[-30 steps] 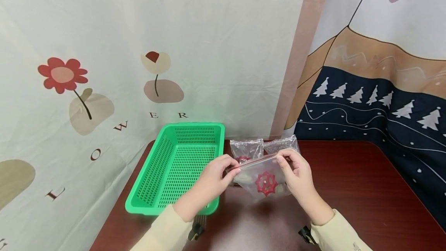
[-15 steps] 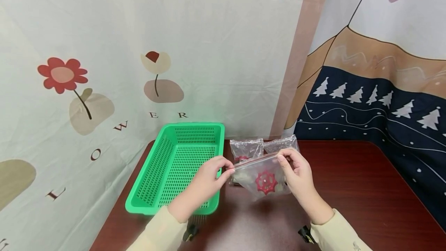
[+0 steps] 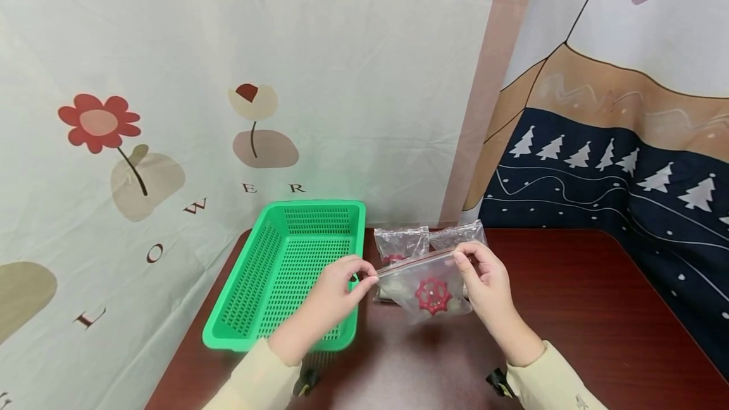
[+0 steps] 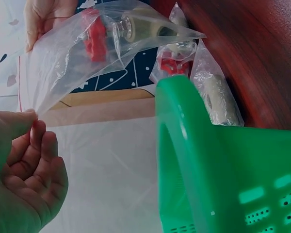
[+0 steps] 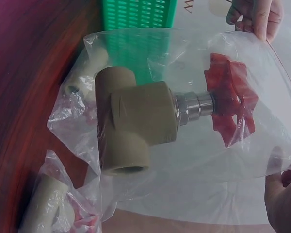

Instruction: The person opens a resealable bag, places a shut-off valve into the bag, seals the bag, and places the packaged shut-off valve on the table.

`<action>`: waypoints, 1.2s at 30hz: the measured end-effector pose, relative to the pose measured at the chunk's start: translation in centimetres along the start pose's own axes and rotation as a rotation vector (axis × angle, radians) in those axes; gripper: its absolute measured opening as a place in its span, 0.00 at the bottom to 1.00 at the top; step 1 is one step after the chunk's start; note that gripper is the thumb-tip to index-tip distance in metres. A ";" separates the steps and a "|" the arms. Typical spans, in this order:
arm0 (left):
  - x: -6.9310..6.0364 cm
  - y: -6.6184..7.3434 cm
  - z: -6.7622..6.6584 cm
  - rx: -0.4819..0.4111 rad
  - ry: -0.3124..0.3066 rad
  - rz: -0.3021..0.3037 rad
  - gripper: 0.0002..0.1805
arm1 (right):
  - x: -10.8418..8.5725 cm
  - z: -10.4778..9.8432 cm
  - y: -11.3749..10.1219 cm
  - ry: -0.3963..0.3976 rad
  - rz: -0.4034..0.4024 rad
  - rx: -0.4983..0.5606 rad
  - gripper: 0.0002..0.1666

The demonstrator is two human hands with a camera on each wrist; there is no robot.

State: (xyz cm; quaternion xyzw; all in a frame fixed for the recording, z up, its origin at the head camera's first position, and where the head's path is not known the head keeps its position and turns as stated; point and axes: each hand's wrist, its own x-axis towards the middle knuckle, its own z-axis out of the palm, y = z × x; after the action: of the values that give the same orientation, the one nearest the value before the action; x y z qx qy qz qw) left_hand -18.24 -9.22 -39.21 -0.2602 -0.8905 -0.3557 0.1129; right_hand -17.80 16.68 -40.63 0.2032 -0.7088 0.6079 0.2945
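A clear zip bag (image 3: 401, 286) with a red seal line hangs above the table between both hands. Inside it is a stop valve (image 5: 140, 114) with a beige tee-shaped body, a metal stem and a red handwheel (image 3: 434, 297). Thumb and forefinger of my left hand (image 3: 333, 293) pinch the left end of the bag's top edge. At the opposite end, my right hand (image 3: 490, 280) pinches the same edge. Whether the seal is fully pressed together cannot be told. Behind the held bag lie two more bagged valves (image 3: 403, 242) (image 3: 464, 233), partly hidden by it.
A green perforated plastic basket (image 3: 359, 233) stands on the left of the dark red table (image 3: 569, 309), close beside my left hand. A printed cloth (image 3: 353, 81) hangs along the table's back edge, with a navy tree pattern at the right.
My left hand has slid leftward along the seal to the bag's left end, and the top edge is now stretched out. The right hand keeps its hold in about the same place.
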 end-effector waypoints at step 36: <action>-3.7 -9.0 -9.9 -0.322 -0.031 -0.515 0.28 | 0.4 -3.6 0.7 0.069 0.008 -0.134 0.05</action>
State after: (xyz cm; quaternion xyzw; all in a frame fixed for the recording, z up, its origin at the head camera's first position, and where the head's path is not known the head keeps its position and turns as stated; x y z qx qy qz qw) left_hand -19.86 -22.99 -38.65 -0.0461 -0.8610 -0.5051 -0.0374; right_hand -17.96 20.36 -40.54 0.1593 -0.7382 0.5668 0.3293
